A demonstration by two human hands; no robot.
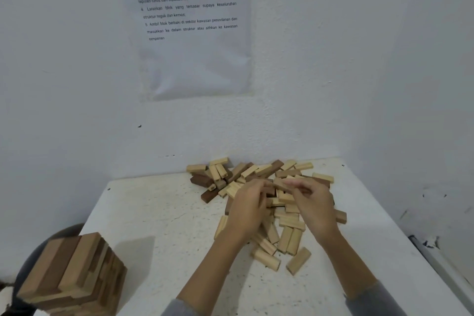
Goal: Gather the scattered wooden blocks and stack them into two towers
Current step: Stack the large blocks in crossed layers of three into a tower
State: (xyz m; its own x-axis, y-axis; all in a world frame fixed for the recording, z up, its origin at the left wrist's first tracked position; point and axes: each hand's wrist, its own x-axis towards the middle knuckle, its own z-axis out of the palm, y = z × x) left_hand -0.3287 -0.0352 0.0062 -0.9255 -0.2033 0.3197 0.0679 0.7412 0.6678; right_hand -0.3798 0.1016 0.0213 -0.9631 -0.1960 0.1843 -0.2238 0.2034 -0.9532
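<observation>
Two hands close together over the block pile [256, 172] — your right hand [315, 202] pinches a light block [280, 185] mid-pile, your left hand [247, 208] curls just beside it, can't tell on what. One stacked tower [71, 274] sits well left of the pile.

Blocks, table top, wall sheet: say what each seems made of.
Loose blocks: wood, seemingly unvarnished; matte, grain lines, pale and dark brown tones. Table top: white painted or laminated board, unclear which; scuffed, dark specks. Wall sheet: printed paper, probably under plastic film; glossy, wrinkled sheen.
</observation>
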